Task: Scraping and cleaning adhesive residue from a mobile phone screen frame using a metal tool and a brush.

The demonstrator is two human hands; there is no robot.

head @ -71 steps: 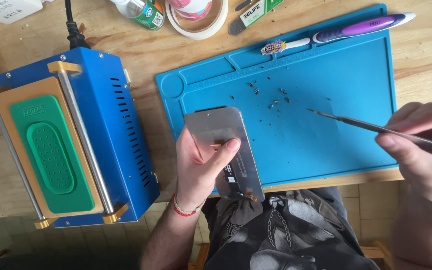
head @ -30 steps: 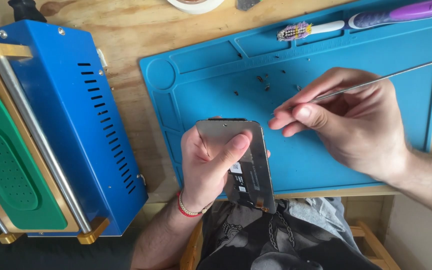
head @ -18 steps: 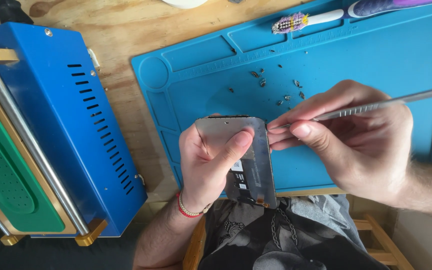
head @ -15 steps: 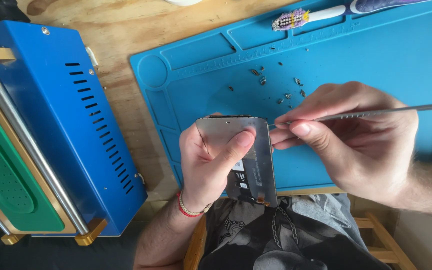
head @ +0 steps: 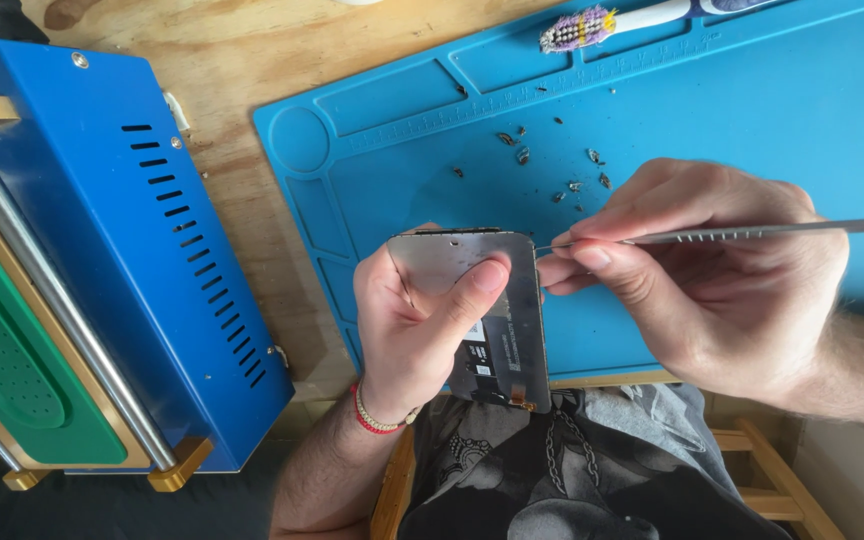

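— Machine (head: pixel 102 270) first, big blue box with green pad, sits left on the wooden table (head: pixel 252 60). Blue mat (head: pixel 752 110) fills the right side

— Hands?

— Left hand (head: pixel 417 320) clamped round a phone screen panel (head: pixel 502 330), metal back up, thumb pressed across it, held over the mat's near edge above the lap. Right hand (head: pixel 712 280) pinched shut on a thin metal pick (head: pixel 752 233), tip touching the panel's upper right edge

— Tips for doing it well?

— My guess: keep the pick shallow along the edge, thumb firm so the panel doesn't flex, let scraps fall on the mat, mind the connector tab (head: pixel 525 404) at the bottom

— Small stuff?

— Toothbrush (head: pixel 602 22) at the mat's top edge, dark debris bits (head: pixel 552 165) scattered on the mat above the panel, red bracelet (head: pixel 377 420) on the left wrist
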